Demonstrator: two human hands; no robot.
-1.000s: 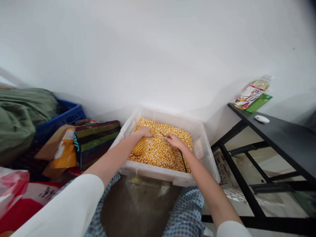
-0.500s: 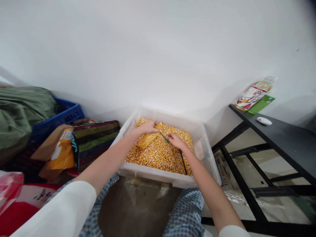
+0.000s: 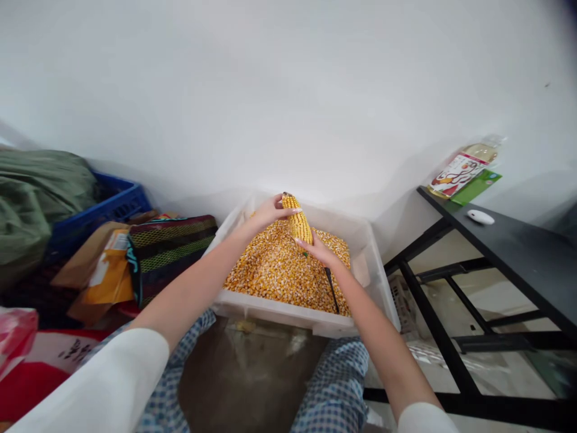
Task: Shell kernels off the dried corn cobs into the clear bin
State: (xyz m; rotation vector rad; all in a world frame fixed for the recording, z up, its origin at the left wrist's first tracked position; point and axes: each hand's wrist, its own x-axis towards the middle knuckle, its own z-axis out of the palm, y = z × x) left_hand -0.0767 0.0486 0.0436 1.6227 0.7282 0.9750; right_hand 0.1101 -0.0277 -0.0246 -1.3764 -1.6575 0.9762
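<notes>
An ear of corn [image 3: 298, 222] with yellow kernels is held up at a tilt above loose corn kernels [image 3: 270, 264] in a translucent plastic bin [image 3: 274, 305]. My left hand [image 3: 268, 214] is closed around its upper end, thumb and fingers on either side. Around the lower end my right hand [image 3: 321, 250] is closed, its thumb along the cob. A small green piece [image 3: 305, 254] shows just under the right hand; whether the hand grips it I cannot tell. Beside my right wrist, a thin black item [image 3: 332, 291] lies on the kernels.
A black table [image 3: 518, 240] at the right carries a bottle [image 3: 462, 171], a green packet [image 3: 476, 186] and a white object [image 3: 480, 217]. At the left are a blue crate [image 3: 121, 201], a striped mesh bag [image 3: 175, 252] and cardboard [image 3: 85, 255]. A white wall [image 3: 288, 96] stands behind the bin.
The ear of corn has been lifted and turned more upright. My right hand has moved from the green-handled tool onto its lower end; my left hand has risen to its top.
</notes>
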